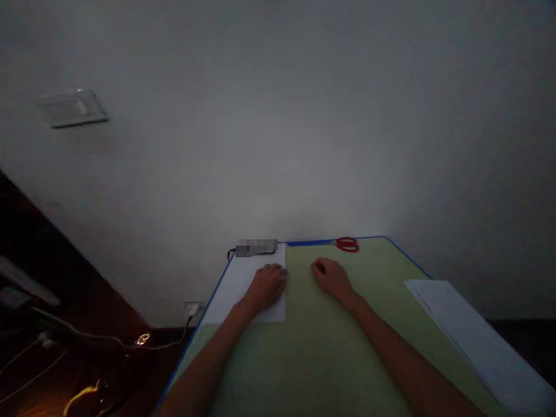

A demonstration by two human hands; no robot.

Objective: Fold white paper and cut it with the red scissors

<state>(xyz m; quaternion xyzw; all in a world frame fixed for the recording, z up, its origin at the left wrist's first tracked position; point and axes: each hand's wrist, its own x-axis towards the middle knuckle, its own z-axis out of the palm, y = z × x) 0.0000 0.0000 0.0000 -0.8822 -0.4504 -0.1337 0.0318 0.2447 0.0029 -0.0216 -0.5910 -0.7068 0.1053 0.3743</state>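
Resting the left hand [268,285] on the white paper sheet [237,284] — palm down, fingers loosely bent and spread over the paper rather than closed round it, fingertips near the sheet's right edge. So the sheet lies directly under that hand and reaches past it to the left, far and near sides. Right hand [329,275] is off the sheet, a short way to its right, curled narrow with a dark hollow between thumb and fingers; can't tell if anything is pinched in there.

A pixelated item [256,247] lies at the sheet's far end, too masked to identify. Red-handled scissors [347,244] sit right of the sheet, about level with its far edge, beyond the right hand. White paper stack [478,341] is well right of the sheet. All on a green tabletop [299,365] with blue edging, which runs under the sheet — white plug [191,311] in the wall, left of the sheet.
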